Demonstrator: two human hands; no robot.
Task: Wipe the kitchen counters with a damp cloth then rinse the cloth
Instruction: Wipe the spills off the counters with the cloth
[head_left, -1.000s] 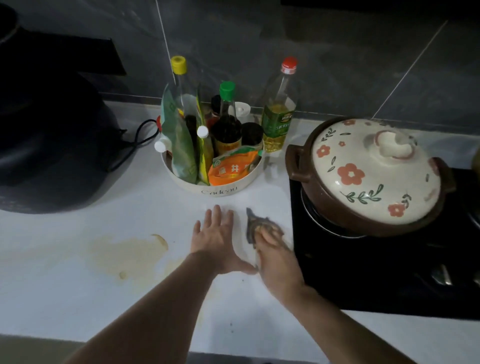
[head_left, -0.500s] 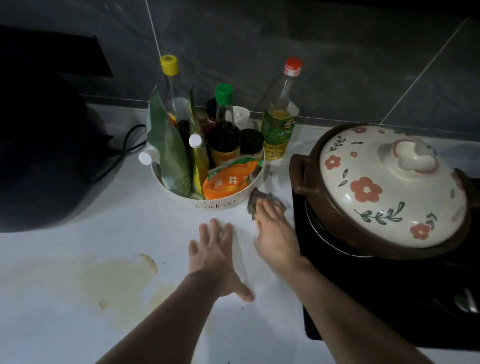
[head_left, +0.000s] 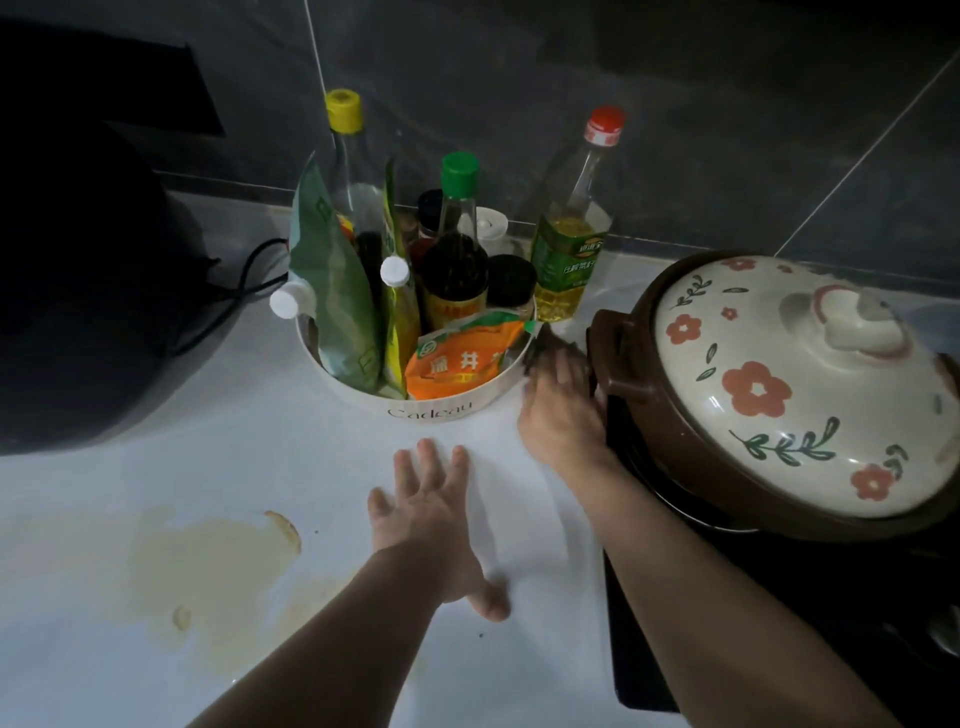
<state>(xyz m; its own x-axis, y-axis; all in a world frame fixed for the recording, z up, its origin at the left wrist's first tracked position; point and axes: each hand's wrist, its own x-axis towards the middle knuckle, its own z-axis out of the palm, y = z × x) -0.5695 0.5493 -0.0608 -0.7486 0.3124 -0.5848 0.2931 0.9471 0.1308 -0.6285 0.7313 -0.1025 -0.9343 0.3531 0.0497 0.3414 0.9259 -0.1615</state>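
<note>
A dark damp cloth (head_left: 543, 347) lies on the white counter (head_left: 218, 457) in the gap between the round condiment tray and the clay pot. My right hand (head_left: 563, 410) presses flat on the cloth with straight fingers; most of the cloth is hidden under them. My left hand (head_left: 431, 514) rests flat on the counter, fingers spread, nearer to me. A yellowish brown stain (head_left: 208, 556) spreads over the counter to the left of my left hand.
The white round tray (head_left: 441, 410) holds several bottles and sachets. An oil bottle (head_left: 569, 244) stands behind it. A brown clay pot with a flowered lid (head_left: 779, 379) sits on the black hob (head_left: 779, 623) at the right. A dark appliance (head_left: 78, 312) with a cable is at the left.
My right hand has pushed the cloth away from me, along the hob's edge into the gap between tray and pot. My left hand has stayed flat on the counter.
</note>
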